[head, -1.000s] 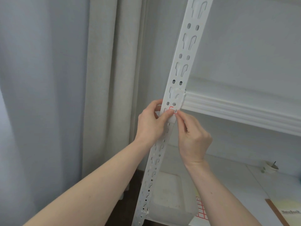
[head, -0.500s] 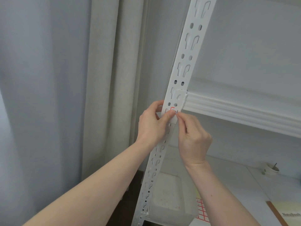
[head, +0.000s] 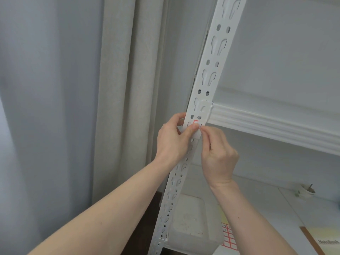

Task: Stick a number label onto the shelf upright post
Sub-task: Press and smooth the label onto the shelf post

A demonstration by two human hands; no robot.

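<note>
Since 1 second ago my right hand point(head: 218, 155) sits a little higher against the post point(head: 206, 89), its fingertips now meeting my left thumb on the label point(head: 196, 126). My left hand point(head: 173, 140) covers more of the label's red-edged face.

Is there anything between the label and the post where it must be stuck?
Nothing visible: the label already lies against the upright post, just below the shelf edge, pinched by the left hand and right hand.
</note>
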